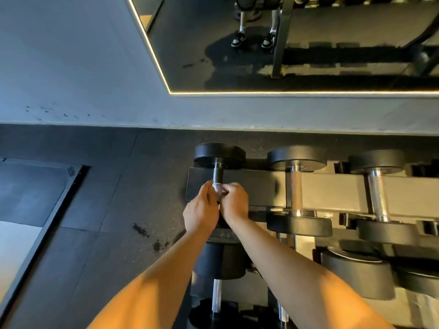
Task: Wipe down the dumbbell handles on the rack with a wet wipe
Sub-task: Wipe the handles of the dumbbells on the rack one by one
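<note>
A dark rubber floor (95, 186) fills the near and left of the scene and meets a pale grey wall (71, 67) on the far side. A mirror (308, 32) edged with a lit strip hangs on that wall at the far right. The dumbbell rack (332, 191) stands against the wall and runs from the centre out to the right, with more dumbbells on a lower tier (356, 269) nearer the person.

Three dumbbells lie side by side on the upper tier, handles pointing near to far. The right dumbbell (377, 160) and the middle dumbbell (297, 157) show bare chrome handles. The left dumbbell (219, 154) sits at the left end of the rack; its far black head is in full view, and the arms cover most of its near head.

Both bare forearms reach in from the near edge to this dumbbell's handle (218, 174). The left grip (202, 210) curls in from the left of the handle and the right grip (234, 203) from the right, knuckles nearly touching. Between them sits the wet wipe (219, 188), a small pale wad wrapped on the handle's near half. Both grips are narrow, closed on the wipe against the bar.
</note>
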### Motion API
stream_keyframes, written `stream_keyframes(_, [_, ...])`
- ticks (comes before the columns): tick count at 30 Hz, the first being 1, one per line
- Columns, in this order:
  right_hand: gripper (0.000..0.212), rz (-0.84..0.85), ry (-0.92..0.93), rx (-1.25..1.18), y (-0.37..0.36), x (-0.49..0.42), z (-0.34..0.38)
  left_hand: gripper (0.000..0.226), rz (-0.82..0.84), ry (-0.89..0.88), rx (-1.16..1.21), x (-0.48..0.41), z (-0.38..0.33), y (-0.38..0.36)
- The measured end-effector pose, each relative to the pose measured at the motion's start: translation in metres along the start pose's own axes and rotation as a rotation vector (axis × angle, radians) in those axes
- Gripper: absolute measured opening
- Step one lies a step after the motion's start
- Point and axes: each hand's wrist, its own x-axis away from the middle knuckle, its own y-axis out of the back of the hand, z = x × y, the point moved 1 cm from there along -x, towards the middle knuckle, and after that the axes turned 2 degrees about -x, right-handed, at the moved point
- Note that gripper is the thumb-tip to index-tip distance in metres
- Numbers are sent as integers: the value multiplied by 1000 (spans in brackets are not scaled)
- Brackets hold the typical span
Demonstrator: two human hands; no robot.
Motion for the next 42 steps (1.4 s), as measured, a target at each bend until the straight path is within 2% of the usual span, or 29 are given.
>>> stream_keyframes(2, [16, 34, -22, 176, 1, 9, -1, 39, 51, -11, 39, -4, 6, 3])
stream_keyframes(4, [16, -21, -18, 175, 1, 21, 3, 38, 124, -44, 90, -7, 11, 7])
stream_keyframes(7, [17, -197, 109, 68, -6, 33, 17, 35, 238, -98, 175, -10, 21, 12])
stream_keyframes(10, [20, -160, 81, -102, -15, 36, 33, 38, 272, -182, 190, -22, 32, 15])
stream_keyframes(13, [22, -139, 66, -106, -21, 38, 36, 27, 273, -136, 378, -42, 35, 16])
stream_keyframes(16, [23, -244, 81, -56, -23, 35, 30, 17, 218, -113, 424, -54, 31, 21])
stream_keyframes(20, [27, -298, 55, 105, -28, 27, 24, 17, 160, 69, 666, -73, 23, 19])
stream_keyframes(24, [29, -331, 58, 145, -27, 29, 25, 20, 272, 39, 749, -84, 10, 11])
stream_keyframes(31, [31, -263, 13, 100, -25, 30, 27, 13, 295, 1, 604, -77, 18, 8])
stream_keyframes(33, [30, -249, 13, 152, -26, 31, 26, 15, 357, -25, 543, -76, 28, 9])
stream_keyframes(35, [29, -263, 16, 249, -29, 31, 25, 17, 337, -86, 497, -77, 31, 13])
stream_keyframes(38, [26, -303, 13, 307, -31, 28, 23, 16, 228, -100, 568, -86, 23, 15])
stream_keyframes(42, [30, -311, 21, 251, -27, 28, 21, 17, 275, 3, 719, -92, 9, 6])
